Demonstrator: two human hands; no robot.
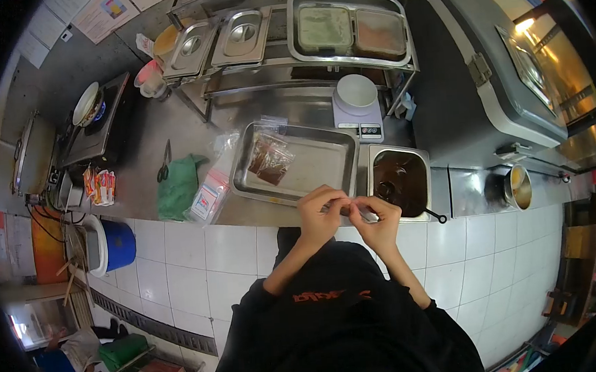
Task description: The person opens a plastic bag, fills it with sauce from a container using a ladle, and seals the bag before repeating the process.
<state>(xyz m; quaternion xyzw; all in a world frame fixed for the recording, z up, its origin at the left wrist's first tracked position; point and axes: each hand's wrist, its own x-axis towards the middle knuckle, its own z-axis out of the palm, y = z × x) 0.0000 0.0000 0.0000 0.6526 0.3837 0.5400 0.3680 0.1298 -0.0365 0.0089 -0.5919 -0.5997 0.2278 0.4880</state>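
My left hand [321, 215] and my right hand [379, 220] meet in front of my body, at the front edge of the steel counter. Both are closed, their fingertips pinching what looks like a small plastic bag [346, 211] with something dark in it; the fingers cover most of it. Just beyond them lies a shallow steel tray [324, 158] with small clear bags of brown sauce [270, 159] at its left side. To the right of my right hand is a steel container of dark brown sauce [407, 171], a ladle handle [437, 216] sticking out over its front edge.
A digital scale [359, 128] carrying a white bowl [356, 93] stands behind the tray. Left of the tray are a pack of plastic bags [209, 196], a green cloth [179, 187] and scissors [165, 161]. A rack [203, 113] with lidded pans rises behind. Another person [65, 361] is at lower left.
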